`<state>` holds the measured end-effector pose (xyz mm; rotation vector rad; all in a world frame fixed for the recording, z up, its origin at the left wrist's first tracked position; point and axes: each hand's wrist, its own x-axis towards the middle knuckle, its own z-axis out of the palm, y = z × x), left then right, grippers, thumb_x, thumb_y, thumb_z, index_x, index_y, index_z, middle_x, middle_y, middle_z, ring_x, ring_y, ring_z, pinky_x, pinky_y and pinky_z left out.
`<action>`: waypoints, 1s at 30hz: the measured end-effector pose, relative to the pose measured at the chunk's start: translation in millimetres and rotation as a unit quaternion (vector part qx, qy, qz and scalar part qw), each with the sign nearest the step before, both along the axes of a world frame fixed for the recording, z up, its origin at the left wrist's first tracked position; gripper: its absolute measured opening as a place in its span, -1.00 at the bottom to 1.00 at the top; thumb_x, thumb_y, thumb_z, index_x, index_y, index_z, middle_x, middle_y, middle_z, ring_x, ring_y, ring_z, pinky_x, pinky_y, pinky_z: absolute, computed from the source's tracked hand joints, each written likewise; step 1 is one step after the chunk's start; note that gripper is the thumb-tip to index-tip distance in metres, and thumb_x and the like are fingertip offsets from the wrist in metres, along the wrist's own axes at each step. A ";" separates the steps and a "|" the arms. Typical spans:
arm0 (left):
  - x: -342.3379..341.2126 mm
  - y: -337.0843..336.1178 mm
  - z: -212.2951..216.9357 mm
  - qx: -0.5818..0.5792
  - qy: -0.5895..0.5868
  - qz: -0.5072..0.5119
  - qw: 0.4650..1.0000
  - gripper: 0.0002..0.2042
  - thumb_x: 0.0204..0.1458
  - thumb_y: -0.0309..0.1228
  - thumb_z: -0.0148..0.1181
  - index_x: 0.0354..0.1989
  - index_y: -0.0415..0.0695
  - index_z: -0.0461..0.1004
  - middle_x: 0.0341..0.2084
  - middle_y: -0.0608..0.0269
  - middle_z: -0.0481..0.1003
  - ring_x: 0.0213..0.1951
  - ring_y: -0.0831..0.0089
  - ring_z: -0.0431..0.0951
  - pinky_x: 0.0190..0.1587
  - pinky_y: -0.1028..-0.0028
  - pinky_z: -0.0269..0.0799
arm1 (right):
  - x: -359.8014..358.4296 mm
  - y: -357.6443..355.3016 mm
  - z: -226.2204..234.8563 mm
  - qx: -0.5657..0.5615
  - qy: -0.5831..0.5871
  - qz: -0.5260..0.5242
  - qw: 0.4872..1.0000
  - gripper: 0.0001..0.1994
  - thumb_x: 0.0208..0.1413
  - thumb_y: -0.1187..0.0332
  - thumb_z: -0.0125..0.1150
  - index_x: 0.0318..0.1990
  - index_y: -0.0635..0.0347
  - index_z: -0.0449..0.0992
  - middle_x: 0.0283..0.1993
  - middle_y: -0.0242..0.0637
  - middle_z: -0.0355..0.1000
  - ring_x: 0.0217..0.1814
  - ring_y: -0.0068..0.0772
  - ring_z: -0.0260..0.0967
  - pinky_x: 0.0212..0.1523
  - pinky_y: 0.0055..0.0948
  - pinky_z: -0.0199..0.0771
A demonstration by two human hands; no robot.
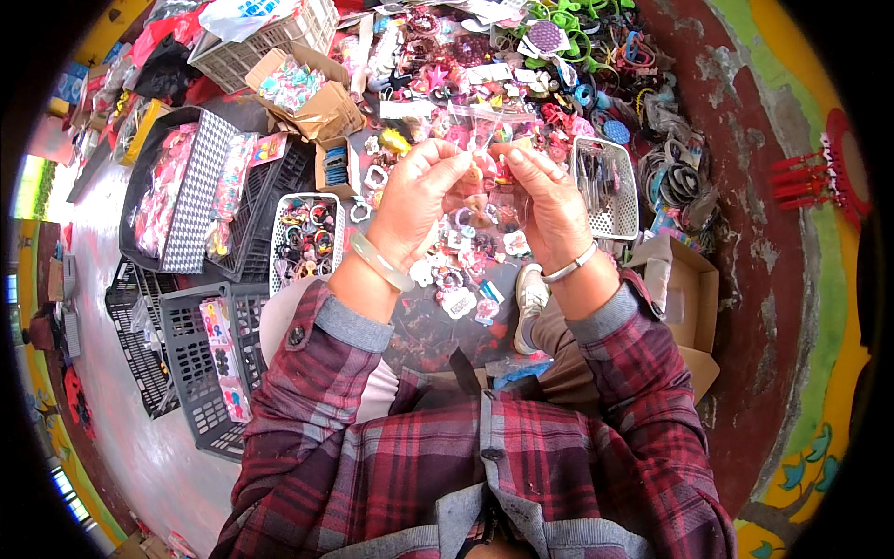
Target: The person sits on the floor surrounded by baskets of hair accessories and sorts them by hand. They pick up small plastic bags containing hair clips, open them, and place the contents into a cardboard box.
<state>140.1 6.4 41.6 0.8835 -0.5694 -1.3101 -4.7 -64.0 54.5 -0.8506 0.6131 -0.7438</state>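
Fingers (pixel 453 166) on clear plastic bag (pixel 482 194), long axis away from plaid shirt (pixel 410 461).

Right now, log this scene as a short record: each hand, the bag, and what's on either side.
Left hand: pinching clear plastic bag; pale bangle on wrist
Right hand: pinching same bag; silver-coloured bracelet on wrist
Bag: raised above scattered hair accessories; contents unclear
Left side: left white basket, filled with small colourful items
Right side: right white basket; open cardboard box
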 end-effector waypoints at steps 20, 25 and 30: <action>-0.3 -1.5 0.9 0.037 0.055 0.045 0.997 -0.89 0.02 -0.42 0.13 -0.36 -0.21 0.44 -0.52 0.26 0.49 -0.53 0.62 0.43 -0.49 0.63 0.40 | 0.8 1.2 -2.3 0.023 -0.016 0.026 0.999 -0.74 0.12 0.26 0.04 -0.16 0.24 0.47 -0.19 -0.31 0.45 -0.24 -0.52 0.41 -0.30 -0.52 0.46; -2.0 -0.5 9.5 0.060 -0.017 0.047 0.997 -0.85 0.03 -0.39 0.12 -0.33 -0.23 0.46 -0.51 0.26 0.49 -0.54 0.63 0.42 -0.46 0.67 0.38 | 1.2 -5.4 -3.6 -0.005 -0.037 0.026 0.999 -0.77 0.09 0.32 0.08 -0.17 0.27 0.47 -0.18 -0.26 0.46 -0.13 -0.44 0.39 -0.09 -0.42 0.38; -6.9 1.4 6.3 0.047 -0.071 0.032 0.996 -0.80 0.05 -0.34 0.11 -0.31 -0.25 0.47 -0.52 0.26 0.49 -0.53 0.63 0.42 -0.42 0.65 0.38 | -1.9 -12.0 -2.6 -0.031 -0.021 0.021 0.999 -0.79 0.09 0.36 0.07 -0.20 0.31 0.47 -0.23 -0.22 0.48 -0.13 -0.39 0.40 -0.01 -0.42 0.30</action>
